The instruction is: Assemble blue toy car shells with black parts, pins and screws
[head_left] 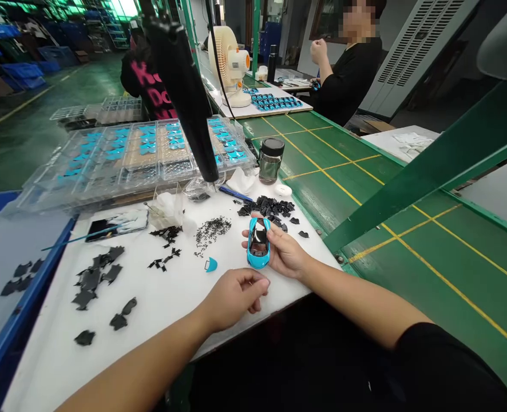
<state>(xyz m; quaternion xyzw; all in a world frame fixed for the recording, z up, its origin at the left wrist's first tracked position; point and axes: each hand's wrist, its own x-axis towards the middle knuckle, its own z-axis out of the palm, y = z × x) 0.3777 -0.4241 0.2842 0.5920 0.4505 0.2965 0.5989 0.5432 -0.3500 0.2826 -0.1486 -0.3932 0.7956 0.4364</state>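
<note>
My right hand [284, 252] holds a small blue toy car body [258, 242] with a black roof, just above the white work board [167, 309]. My left hand [235, 296] rests near the board's front edge below the car, its fingers curled in a pinch; what they hold, if anything, is too small to see. A loose blue car part [211, 264] lies on the board left of the car. A pile of small black parts [269, 208] sits just beyond the car.
Black plastic pieces [94, 280] and tiny screws [210, 230] are scattered over the board. Clear trays with blue parts [137, 151] stand behind, with a black hanging tool [185, 86], a jar [270, 160] and a fan [230, 66]. A green conveyor [408, 217] runs right. Another person [348, 68] sits beyond.
</note>
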